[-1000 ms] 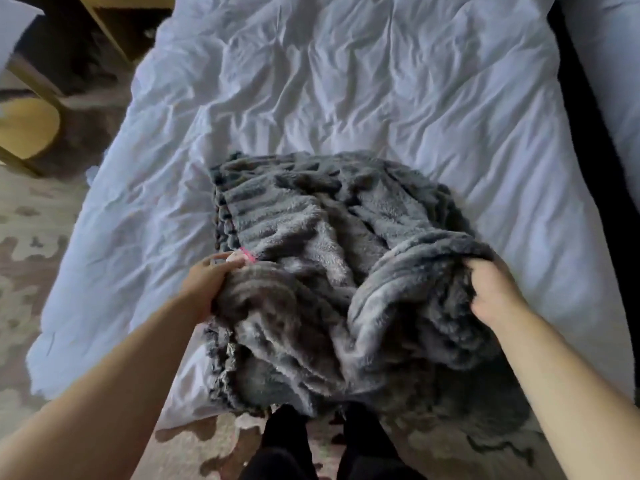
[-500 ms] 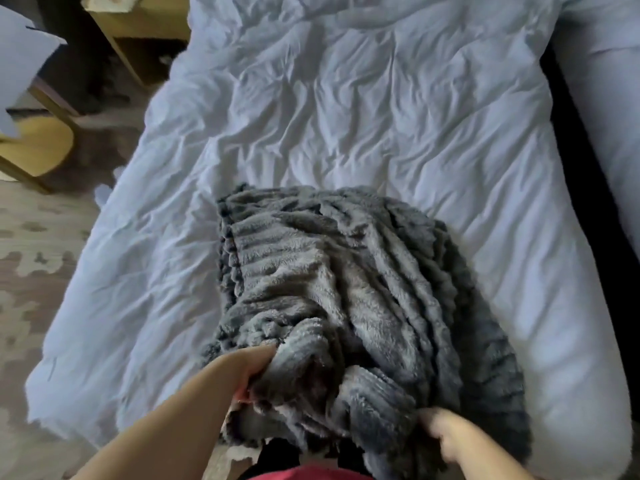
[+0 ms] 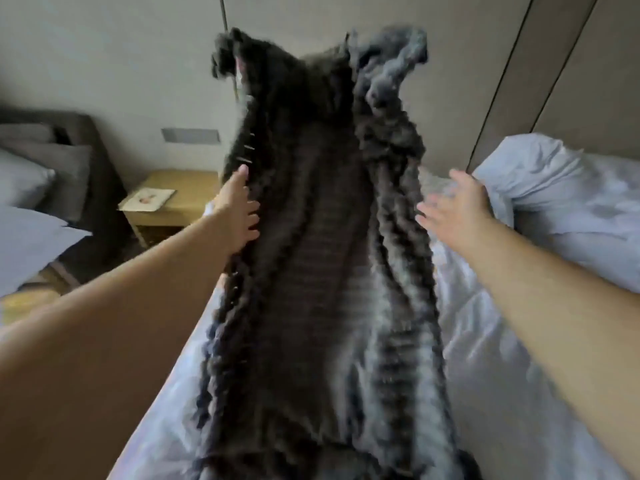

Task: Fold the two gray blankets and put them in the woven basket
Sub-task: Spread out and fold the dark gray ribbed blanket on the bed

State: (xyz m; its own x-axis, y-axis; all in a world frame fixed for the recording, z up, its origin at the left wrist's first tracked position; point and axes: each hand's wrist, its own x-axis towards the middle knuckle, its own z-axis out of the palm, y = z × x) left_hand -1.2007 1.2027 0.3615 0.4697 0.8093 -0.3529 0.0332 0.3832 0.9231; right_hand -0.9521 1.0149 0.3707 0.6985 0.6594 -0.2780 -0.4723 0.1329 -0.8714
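Blanket, gray (image 3: 311,271): ribbed plush, one piece in view. Its long axis ran from 6 o'clock to 12 o'clock of the view. The lower end lay over the white duvet (image 3: 502,358) at the near edge. The upper end stood raised in front of the beige wall, with its two top corners flaring toward 11 and 1 o'clock. The centre strip showed dark and the pile along the right fold was paler. The edges were blurred.

Tag (image 3: 239,69): a small pale strip at the 11 o'clock corner of the blanket, its writing too blurred to read.

Left hand (image 3: 237,209): fingers straight and spread, laid flat against the blanket's left edge at 9 o'clock of its middle, with nothing grasped.

Right hand (image 3: 457,206): wide open with fingers splayed and blurred, at 3 o'clock of the blanket just beside its right edge. It held nothing, and contact with the fabric could not be told.

Pillow (image 3: 571,188): white, crumpled, at 2 o'clock on the duvet.

Nightstand (image 3: 180,188): light wood, at 10 o'clock beside the bed.

Card (image 3: 149,199): lay flat on the nightstand, with a printed picture on it and no legible text.

Second bed (image 3: 31,233): at 9 o'clock, with a dark headboard.
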